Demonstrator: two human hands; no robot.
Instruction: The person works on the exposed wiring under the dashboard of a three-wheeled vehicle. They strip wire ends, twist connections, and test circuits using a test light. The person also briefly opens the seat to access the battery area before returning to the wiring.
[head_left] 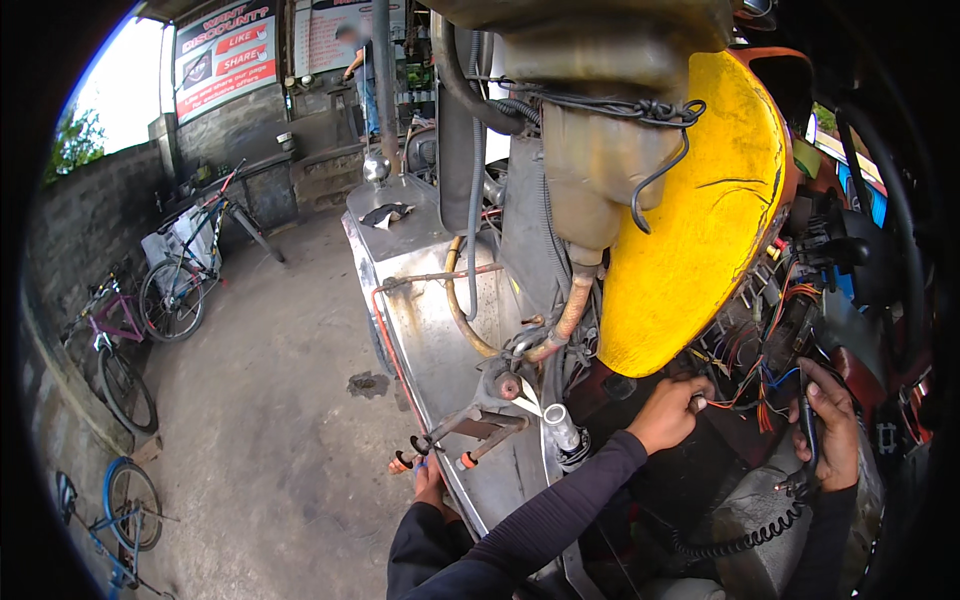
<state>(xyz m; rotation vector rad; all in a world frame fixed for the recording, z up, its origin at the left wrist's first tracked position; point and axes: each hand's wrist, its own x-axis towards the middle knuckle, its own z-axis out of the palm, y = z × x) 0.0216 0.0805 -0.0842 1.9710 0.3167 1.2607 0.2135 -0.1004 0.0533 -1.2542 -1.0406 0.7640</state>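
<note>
My left hand (668,414) reaches across from the lower middle, its fingers closed in a pinch on a thin orange wire (722,404) of the open wiring. To the right, my right hand (832,425) is closed round a slim black handle (808,432). A black coiled cord (745,542) hangs below that hand and curves to the left. Between the two hands lies a tangle of orange, blue and dark wires (765,412). What the wire's end by my left fingertips looks like is too small to tell.
Another person's hand (428,482) touches a metal bracket (480,425) left of my left forearm. A yellow panel (700,220) and brownish tank (610,150) hang above. A metal step box (440,300) stands left. Bicycles (180,285) lean along the wall; a person (362,80) stands far back.
</note>
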